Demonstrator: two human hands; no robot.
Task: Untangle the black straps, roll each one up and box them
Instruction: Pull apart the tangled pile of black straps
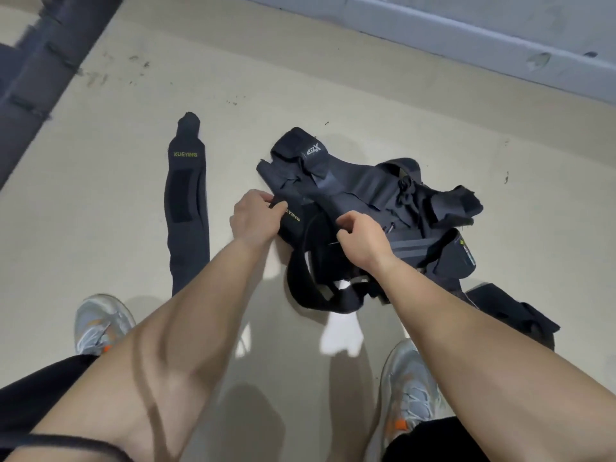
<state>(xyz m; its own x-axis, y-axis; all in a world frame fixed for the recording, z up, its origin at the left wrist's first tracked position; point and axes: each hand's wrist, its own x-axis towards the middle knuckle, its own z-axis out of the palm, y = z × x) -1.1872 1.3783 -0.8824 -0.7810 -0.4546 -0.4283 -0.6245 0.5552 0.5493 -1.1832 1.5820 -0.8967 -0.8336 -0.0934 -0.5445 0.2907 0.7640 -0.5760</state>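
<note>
A tangled heap of black straps (366, 201) lies on the pale floor in front of me. One black strap (187, 201) with yellow lettering lies flat and straight to the left, apart from the heap. My left hand (255, 216) pinches the end of a strap with yellow lettering at the heap's left edge. My right hand (361, 236) grips a fold of strap near the heap's middle. Another dark strap piece (510, 311) sticks out at the lower right, partly hidden behind my right forearm.
My two grey shoes (100, 323) (408, 388) stand near the bottom of the view. A grey wall base (466, 35) runs along the top right. A dark ribbed structure (36, 65) borders the upper left. No box is in view.
</note>
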